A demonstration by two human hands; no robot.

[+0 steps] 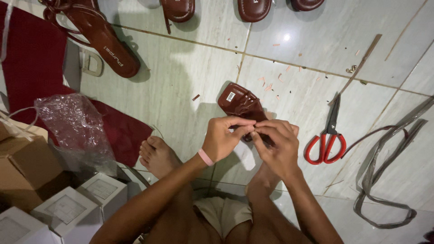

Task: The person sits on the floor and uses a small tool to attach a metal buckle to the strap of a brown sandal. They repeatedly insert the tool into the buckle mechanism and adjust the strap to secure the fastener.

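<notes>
Knees: bare legs and light shorts (222,216) sit closest, at the bottom.
White boxes (68,210): square cardboard boxes with flat lids, bottom left.
Brown box (25,165): plain cardboard, just above the white ones.
Plastic bag (74,124): clear, crinkly and shiny, lying on a dark red cloth (31,63).
Long sandal (101,38): smooth brown leather, at the top left on the pale floor tiles (181,86).
Bare foot (158,156): resting on the tiles beside the red cloth.
Left hand (224,138): wears a pink band on the wrist; thumb and fingers pinch a strap of the small sandal.
Small sandal (239,104): dark brown and shiny with crossing straps and a little white sticker, held in the middle just over the floor.
Right hand (278,147): fingers curled and pinching the same sandal from the other side, touching the left hand.
Scissors (327,135): red round handles and dark blades, shut, lying to the right.
Grey strap (384,171): long, flat and bendy, looped on the floor far right.
</notes>
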